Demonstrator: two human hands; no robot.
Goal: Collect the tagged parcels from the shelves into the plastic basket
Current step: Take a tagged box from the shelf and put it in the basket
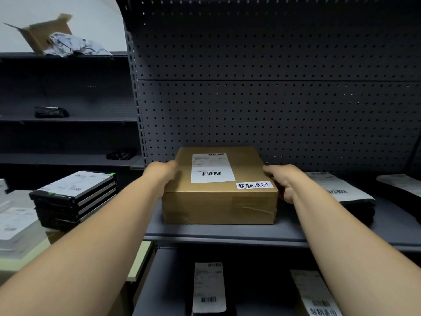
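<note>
a dim storeroom of grey metal shelving, with a perforated back panel (273, 110) filling the view from 11 to 2 o'clock. on the middle shelf (227, 233), dead centre, sits a brown cardboard parcel (218, 201) with a printed shipping label and, at its near right corner, a white handwritten tag (254, 185). the left hand (163, 173) grips the parcel's left side at 9 o'clock of the box, fingers wrapped round the far edge and out of sight; the right hand (281, 181) holds the right side at 3 o'clock, thumb on the top edge, fingers curled down the side. the box looks to be resting on the shelf, though whether it is already taking weight off it i cannot tell.

further right, toward 3 o'clock, flat dark mailer bags (346, 192) lie on the same shelf. on the shelf below, at 5 o'clock, another bag (319, 297) shows a similar handwritten tag, and a labelled packet (209, 288) lies at 6 o'clock. a stack of black boxes (75, 197) sits at 9 o'clock.

as for progress: the plastic basket is nowhere in view (so what it holds is unknown). this parcel has yet to be lifted and carried, and at least the tagged bag below seems left to collect.
</note>
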